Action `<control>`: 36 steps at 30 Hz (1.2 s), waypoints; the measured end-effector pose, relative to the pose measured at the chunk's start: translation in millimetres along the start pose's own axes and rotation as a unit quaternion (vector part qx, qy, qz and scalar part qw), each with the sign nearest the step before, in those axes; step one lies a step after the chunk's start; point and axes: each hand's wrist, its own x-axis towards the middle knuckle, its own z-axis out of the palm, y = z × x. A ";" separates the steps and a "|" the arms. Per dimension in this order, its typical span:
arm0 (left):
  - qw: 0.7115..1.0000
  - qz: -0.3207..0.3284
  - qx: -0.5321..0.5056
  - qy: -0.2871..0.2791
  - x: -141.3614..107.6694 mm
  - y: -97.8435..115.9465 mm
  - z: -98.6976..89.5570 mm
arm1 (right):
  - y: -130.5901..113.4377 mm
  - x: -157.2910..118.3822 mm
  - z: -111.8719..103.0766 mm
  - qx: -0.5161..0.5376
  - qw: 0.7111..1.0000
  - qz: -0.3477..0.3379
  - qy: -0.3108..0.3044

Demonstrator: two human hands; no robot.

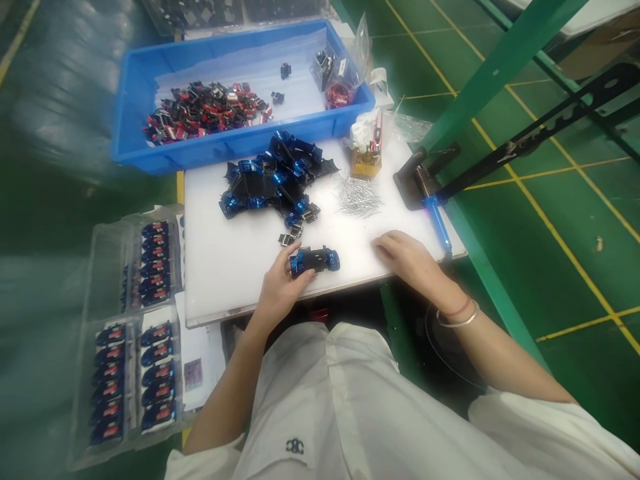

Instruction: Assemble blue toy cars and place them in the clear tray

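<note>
Blue miniature toy car sat gripped in your left hand, fingers wrapped round it, low on the white board. It looked light, stiff and slick, safest held by its sides. Your right hand rested empty nearby.

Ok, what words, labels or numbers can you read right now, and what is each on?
Shirt: black emblem, perhaps "CBC", not certain.
Red labels on the toy cars in the blister tray: too small to read.
Card: too blurred to read.
Bag label: too small to read.
</note>
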 end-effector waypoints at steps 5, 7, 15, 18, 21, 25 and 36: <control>1.000 0.009 -0.006 -0.009 2.9 -2.9 1.8 | 4.9 -2.2 5.0 -0.057 0.998 -0.005 0.000; 1.000 0.013 -0.011 -0.008 3.9 -3.4 3.0 | 3.6 -1.8 4.1 -0.054 0.999 0.002 0.000; 0.997 -0.004 -0.070 -0.032 3.3 1.8 8.5 | -37.7 5.0 -18.3 0.152 0.985 -0.052 0.063; 0.997 0.007 -0.071 -0.044 1.2 2.1 9.7 | -55.3 8.5 -21.2 0.161 0.979 -0.102 0.065; 0.995 0.018 -0.079 -0.058 -1.7 2.4 11.0 | -66.3 10.7 -17.9 0.157 0.975 -0.141 0.068; 0.993 0.038 -0.084 -0.069 -6.0 4.6 12.8 | -73.0 11.1 -10.7 0.139 0.972 -0.173 0.083; 0.991 0.123 -0.018 -0.037 -16.7 10.2 14.2 | -77.0 9.9 -12.4 0.035 0.969 -0.225 0.091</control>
